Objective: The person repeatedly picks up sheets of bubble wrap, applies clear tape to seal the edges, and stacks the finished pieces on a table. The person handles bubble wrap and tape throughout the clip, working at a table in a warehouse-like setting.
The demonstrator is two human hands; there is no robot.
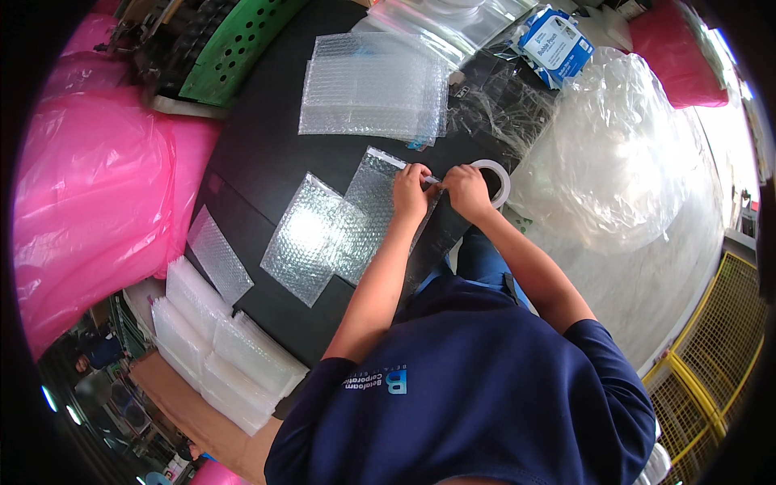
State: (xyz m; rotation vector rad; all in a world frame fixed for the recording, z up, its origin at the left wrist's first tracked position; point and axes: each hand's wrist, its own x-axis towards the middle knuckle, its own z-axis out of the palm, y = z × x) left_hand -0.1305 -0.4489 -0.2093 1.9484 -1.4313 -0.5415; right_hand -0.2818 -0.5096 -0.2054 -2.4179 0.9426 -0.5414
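Note:
Two clear bubble-wrap pouches overlap on the dark table, one (pixel 303 230) lying to the left and the other (pixel 376 190) reaching under my left hand (pixel 412 192). The fingers of that hand are closed at the top edge of the right pouch, where a white strip runs. My right hand (pixel 467 192) is closed too, its fingertips pinched near the end of a short strip of tape (pixel 432 180) between the hands. Just beyond the right knuckles sits a white roll of tape (pixel 503 184). The exact grip of the fingertips is partly hidden.
A stack of bubble-wrap pouches (pixel 368 89) lies farther back. Several bundled pouches (pixel 234 356) and a single one (pixel 220 255) are at left. Crumpled clear film (pixel 501 109), a blue-white packet (pixel 556 47) and a large clear plastic bag (pixel 614 153) lie right. Pink wrapping (pixel 105 194) bulges leftward.

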